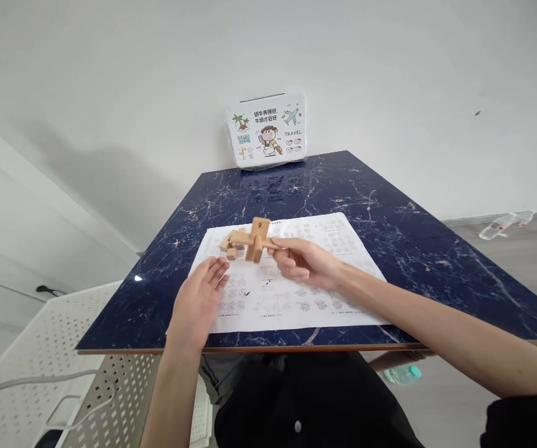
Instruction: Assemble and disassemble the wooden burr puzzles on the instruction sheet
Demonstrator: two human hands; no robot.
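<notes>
Pinched by one end between the thumb and fingers of my right hand (298, 258) is a partly joined wooden burr puzzle (259, 239). Its crossing notched pieces are light brown, and one upright piece bears a "2". Behind and left of it, several loose wooden puzzle pieces (231, 254) lie in a small heap, partly hidden by the held one. My left hand (203, 292) rests near them, fingers apart and slightly curled, holding nothing. Beneath everything spreads a white instruction sheet (287, 298) printed with small diagrams.
The dark blue marble-patterned table (384, 218) has its brown front edge close to my body. Against the wall at the back stands a white box with cartoon prints (270, 130). A white perforated surface (63, 348) with a cable lies at left; plastic bottles (501, 225) are on the floor.
</notes>
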